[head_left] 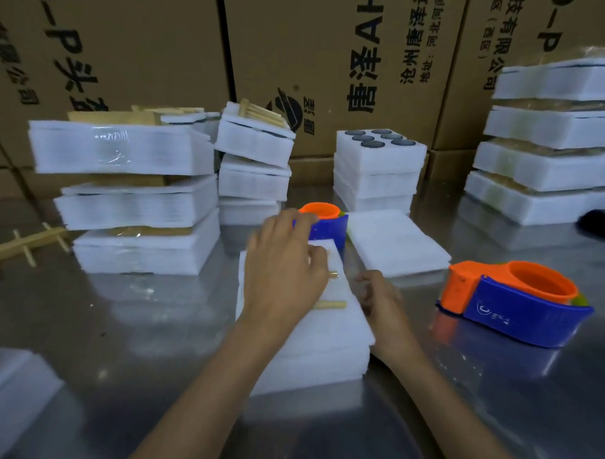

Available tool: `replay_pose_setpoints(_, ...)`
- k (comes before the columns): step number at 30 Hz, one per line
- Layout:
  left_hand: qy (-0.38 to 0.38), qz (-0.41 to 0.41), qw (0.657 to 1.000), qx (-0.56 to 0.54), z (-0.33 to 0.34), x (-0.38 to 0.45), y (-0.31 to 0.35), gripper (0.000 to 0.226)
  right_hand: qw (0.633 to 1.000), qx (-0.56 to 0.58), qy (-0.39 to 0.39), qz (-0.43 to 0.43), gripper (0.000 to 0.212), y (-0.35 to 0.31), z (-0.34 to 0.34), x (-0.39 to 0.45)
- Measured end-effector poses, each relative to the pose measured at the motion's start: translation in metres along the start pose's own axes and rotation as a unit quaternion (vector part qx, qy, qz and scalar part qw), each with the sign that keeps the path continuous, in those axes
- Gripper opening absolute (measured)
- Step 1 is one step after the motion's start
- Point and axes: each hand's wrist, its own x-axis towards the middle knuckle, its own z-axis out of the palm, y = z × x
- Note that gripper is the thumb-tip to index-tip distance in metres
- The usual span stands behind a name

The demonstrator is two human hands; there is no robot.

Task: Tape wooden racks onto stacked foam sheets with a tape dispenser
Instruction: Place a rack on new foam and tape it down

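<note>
Right now your left hand [282, 273] lies palm-down on the wooden rack [329, 304], fingers loosely curved and pressing rather than clasping. Your right hand [381, 300] is curled at the foam stack's [310, 353] right edge; whether its grip holds anything you cannot tell. That white, layered stack sits mid-desk [119, 326]. One blue-and-orange tape dispenser [511, 298] rests well right, another [325, 220] just behind your left fingers.

Only readable stuff is on the cardboard boxes [334, 58] behind the foam: sideways black print "唐泽", "AH", "沧州唐泽", "有限公司", and "-P" on the boxes either side.
</note>
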Motion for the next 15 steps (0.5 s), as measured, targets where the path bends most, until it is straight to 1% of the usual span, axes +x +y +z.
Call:
replay_pose_setpoints(1, 0.02, -0.069, 0.997, -0.039, -0.01, -0.004, -0.014, 0.041, 1.0, -0.022, 0.008, -0.004, 0.03, 0.001, 0.0, -0.001)
replay_pose_setpoints(3, 0.025, -0.218, 0.97, -0.105, -0.022, -0.017, -0.048, 0.038, 0.998, -0.042, 0.045, -0.023, 0.026, 0.001, -0.003, -0.002)
replay_pose_setpoints(4, 0.006, -0.279, 0.953, -0.12, -0.025, -0.024, -0.063, 0.034, 0.996, -0.033, 0.076, -0.034, 0.019, 0.001, -0.004, -0.003)
replay_pose_setpoints(5, -0.029, -0.322, 0.937, -0.135, -0.028, -0.031, -0.074, 0.03, 0.995, -0.006, 0.093, -0.018, 0.014, -0.003, -0.007, -0.006)
replay_pose_setpoints(6, -0.069, -0.355, 0.918, -0.164, -0.028, -0.037, -0.079, 0.032, 0.994, 0.04, 0.106, 0.007, 0.016, -0.004, -0.009, -0.008)
replay_pose_setpoints(8, -0.143, -0.394, 0.879, -0.228, -0.022, -0.043, -0.078, 0.04, 0.978, 0.166, 0.077, 0.095, 0.023, -0.013, -0.018, -0.01)
replay_pose_setpoints(9, -0.162, -0.393, 0.876, -0.23, -0.019, -0.044, -0.077, 0.042, 0.962, 0.231, 0.04, 0.139, 0.024, -0.018, -0.021, -0.012)
replay_pose_setpoints(10, -0.174, -0.382, 0.88, -0.223, -0.016, -0.044, -0.076, 0.043, 0.946, 0.274, -0.001, 0.175, 0.027, -0.023, -0.023, -0.017)
replay_pose_setpoints(11, -0.183, -0.375, 0.882, -0.219, -0.014, -0.044, -0.076, 0.043, 0.936, 0.293, -0.044, 0.191, 0.034, -0.027, -0.023, -0.023)
replay_pose_setpoints(12, -0.194, -0.376, 0.879, -0.222, -0.013, -0.044, -0.077, 0.044, 0.935, 0.295, -0.071, 0.185, 0.036, -0.029, -0.021, -0.027)
replay_pose_setpoints(14, -0.208, -0.389, 0.865, -0.241, -0.013, -0.045, -0.081, 0.044, 0.935, 0.298, -0.07, 0.178, 0.031, -0.033, -0.016, -0.033)
replay_pose_setpoints(15, -0.209, -0.395, 0.858, -0.252, -0.015, -0.046, -0.082, 0.041, 0.932, 0.311, -0.061, 0.176, 0.027, -0.035, -0.015, -0.036)
